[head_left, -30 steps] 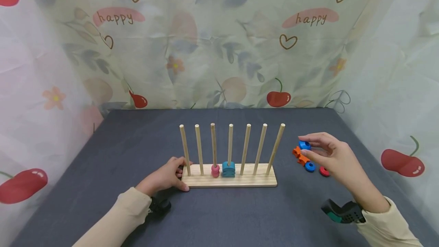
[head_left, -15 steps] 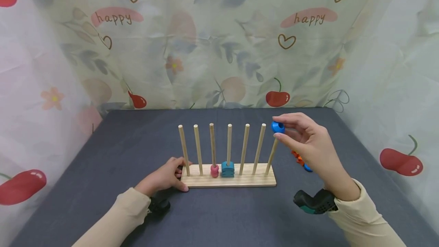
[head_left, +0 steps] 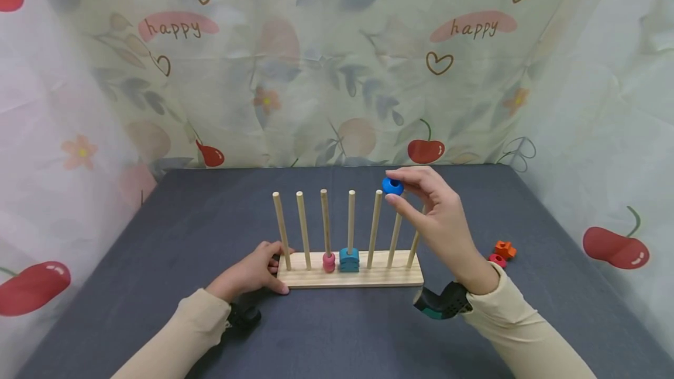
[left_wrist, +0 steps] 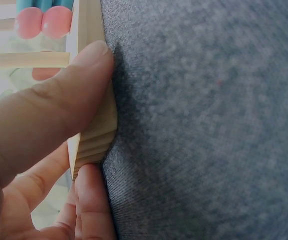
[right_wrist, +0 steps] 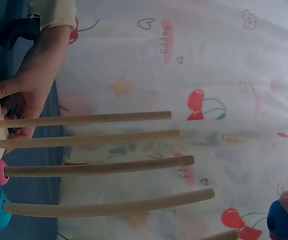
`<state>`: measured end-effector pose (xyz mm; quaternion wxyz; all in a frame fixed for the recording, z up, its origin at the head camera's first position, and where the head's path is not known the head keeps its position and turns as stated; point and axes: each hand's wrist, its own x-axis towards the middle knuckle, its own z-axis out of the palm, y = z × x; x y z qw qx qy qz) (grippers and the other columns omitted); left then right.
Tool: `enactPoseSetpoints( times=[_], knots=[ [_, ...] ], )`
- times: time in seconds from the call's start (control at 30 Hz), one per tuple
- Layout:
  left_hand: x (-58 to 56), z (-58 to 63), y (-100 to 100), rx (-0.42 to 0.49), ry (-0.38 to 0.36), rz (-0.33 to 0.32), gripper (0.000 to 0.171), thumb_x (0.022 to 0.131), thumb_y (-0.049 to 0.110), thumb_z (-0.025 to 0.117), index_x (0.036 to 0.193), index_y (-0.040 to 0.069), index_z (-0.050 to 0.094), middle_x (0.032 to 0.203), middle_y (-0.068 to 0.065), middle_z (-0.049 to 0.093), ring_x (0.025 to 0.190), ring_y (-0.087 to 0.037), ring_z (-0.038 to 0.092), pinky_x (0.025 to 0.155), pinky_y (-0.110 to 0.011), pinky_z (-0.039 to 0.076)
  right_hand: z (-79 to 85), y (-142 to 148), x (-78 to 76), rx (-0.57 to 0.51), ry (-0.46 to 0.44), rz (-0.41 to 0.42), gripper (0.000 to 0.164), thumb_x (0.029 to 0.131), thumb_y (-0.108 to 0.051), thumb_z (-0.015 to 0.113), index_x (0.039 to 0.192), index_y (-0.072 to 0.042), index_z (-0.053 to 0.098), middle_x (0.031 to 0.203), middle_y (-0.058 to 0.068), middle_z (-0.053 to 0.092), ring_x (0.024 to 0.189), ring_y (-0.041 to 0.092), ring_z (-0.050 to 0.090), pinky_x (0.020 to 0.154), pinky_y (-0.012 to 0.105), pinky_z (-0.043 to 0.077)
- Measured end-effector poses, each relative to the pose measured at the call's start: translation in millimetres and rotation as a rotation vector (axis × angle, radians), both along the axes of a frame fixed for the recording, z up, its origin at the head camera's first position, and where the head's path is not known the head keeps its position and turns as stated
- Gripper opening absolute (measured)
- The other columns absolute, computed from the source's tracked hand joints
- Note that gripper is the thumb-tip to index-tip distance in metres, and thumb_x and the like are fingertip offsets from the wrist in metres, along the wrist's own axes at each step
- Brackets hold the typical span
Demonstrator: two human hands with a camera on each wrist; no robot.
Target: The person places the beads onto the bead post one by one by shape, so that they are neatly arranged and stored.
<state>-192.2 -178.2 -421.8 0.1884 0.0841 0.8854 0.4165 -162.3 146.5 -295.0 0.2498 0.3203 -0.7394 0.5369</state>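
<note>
A wooden peg stand [head_left: 308, 278] with several upright pegs is on the table, its left end gripped by my left hand [head_left: 251, 269]. The thumb lies along the base's front edge in the left wrist view, other fingers at its end. Pink beads [head_left: 329, 262] sit low on the third peg from the left, and teal blocks [head_left: 349, 261] on the fourth. My right hand [head_left: 441, 210] pinches a blue bead [head_left: 389, 187] between thumb and fingertips, level with the peg tops, just right of the fifth. Its hole faces the head camera. The bead [right_wrist: 280, 220] also shows in the right wrist view.
Right of the stand lie an orange piece [head_left: 505, 249] and a red bead [head_left: 497, 260], near my right forearm. A dark cloth [head_left: 337, 338] covers the table. A printed curtain [head_left: 316, 92] encloses the back and sides. Black devices [head_left: 443, 301] are strapped at both wrists.
My right hand has lifted the blue bead from the loose pieces at the right and carried it left, past the two rightmost pegs. My left hand stays on the stand.
</note>
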Motion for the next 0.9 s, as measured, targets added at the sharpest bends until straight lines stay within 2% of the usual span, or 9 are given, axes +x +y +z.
enactPoseSetpoints(
  times=[0.23, 0.43, 0.6, 0.77, 0.9],
  knots=[
    [0.8, -0.3, -0.7, -0.007, 0.015, -0.014, 0.074, 0.063, 0.003, 0.089, 0.129, 0.007, 0.055, 0.115, -0.016, 0.041, 0.105, -0.027, 0.05, 0.093, -0.044, 0.046, -12.1, -11.7, -8.8, -0.039, 0.02, 0.002, 0.041, 0.084, 0.014, 0.065, 0.123, 0.002, 0.062, 0.119, 0.014, 0.056, 0.106, 0.01, 0.056, 0.097, 0.019, 0.045],
    [-0.1, 0.1, -1.2, 0.006, 0.015, -0.02, 0.075, 0.063, 0.003, 0.089, 0.13, 0.007, 0.054, 0.114, -0.016, 0.041, 0.104, -0.027, 0.05, 0.092, -0.042, 0.046, -20.3, -15.2, -13.4, -0.033, -0.008, -0.017, 0.039, 0.087, 0.009, 0.064, 0.124, -0.002, 0.063, 0.12, 0.012, 0.057, 0.098, 0.01, 0.055, 0.082, 0.014, 0.047],
    [0.0, 0.4, -1.7, 0.023, 0.019, -0.027, 0.075, 0.063, 0.002, 0.089, 0.129, 0.006, 0.054, 0.114, -0.017, 0.04, 0.104, -0.027, 0.05, 0.092, -0.043, 0.046, -25.0, -16.0, -15.7, -0.019, -0.033, -0.04, 0.038, 0.088, 0.006, 0.065, 0.124, -0.005, 0.064, 0.119, 0.009, 0.057, 0.092, 0.009, 0.057, 0.076, 0.015, 0.049],
    [0.6, 1.6, -1.4, 0.026, 0.016, -0.024, 0.074, 0.062, 0.002, 0.089, 0.128, 0.006, 0.055, 0.115, -0.017, 0.04, 0.104, -0.028, 0.05, 0.092, -0.043, 0.046, -28.8, -15.8, -16.4, -0.028, -0.095, -0.05, 0.035, 0.089, 0.001, 0.066, 0.123, -0.005, 0.063, 0.116, 0.007, 0.058, 0.09, 0.009, 0.059, 0.074, 0.016, 0.049],
    [0.7, 1.6, -1.5, 0.022, 0.014, -0.024, 0.075, 0.063, 0.002, 0.089, 0.129, 0.006, 0.055, 0.115, -0.017, 0.04, 0.104, -0.027, 0.05, 0.092, -0.043, 0.046, -31.8, -17.1, -15.7, -0.066, -0.16, -0.015, 0.036, 0.09, 0.001, 0.065, 0.125, -0.001, 0.058, 0.118, 0.012, 0.059, 0.093, 0.01, 0.061, 0.079, 0.018, 0.051]
  ],
)
